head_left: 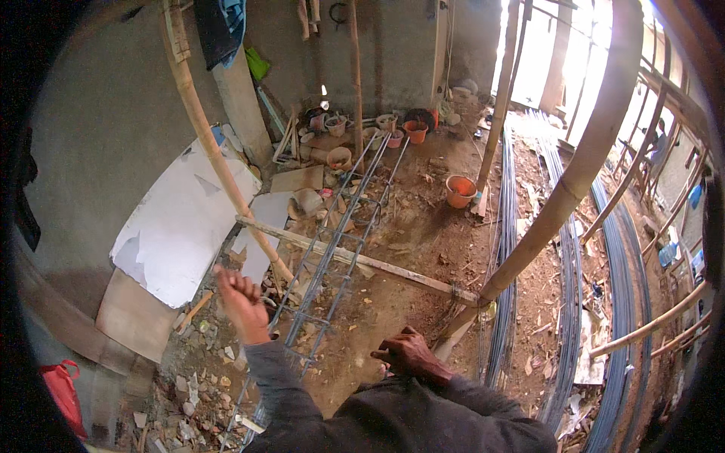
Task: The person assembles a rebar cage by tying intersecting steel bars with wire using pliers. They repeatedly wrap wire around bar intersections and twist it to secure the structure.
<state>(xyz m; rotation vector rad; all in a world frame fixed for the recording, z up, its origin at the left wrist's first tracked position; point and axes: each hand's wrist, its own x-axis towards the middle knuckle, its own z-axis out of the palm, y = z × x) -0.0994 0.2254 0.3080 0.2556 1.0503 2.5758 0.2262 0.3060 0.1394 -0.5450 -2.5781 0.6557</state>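
My left hand [243,303] is raised to the left of a long steel rebar cage [331,281]. Its fingers are curled in, one pointing a little outward, and no object shows in them. Bent but apart, the fingers of my right hand [412,353] hang close in front of my body with nothing visible in them. The cage rests across a wooden bar [362,258] and runs away from me, its far end near some buckets. That bar spans from a slanted bamboo pole [208,140] to a thick bamboo pole [563,200] on the right.
Long bundles of steel rods [504,264] lie along the right. An orange bucket [460,192] stands on the dirt floor, with several more buckets at the back wall. White board sheets [181,219] lean at the left above rubble [189,389]. A red bag [63,396] sits lower left.
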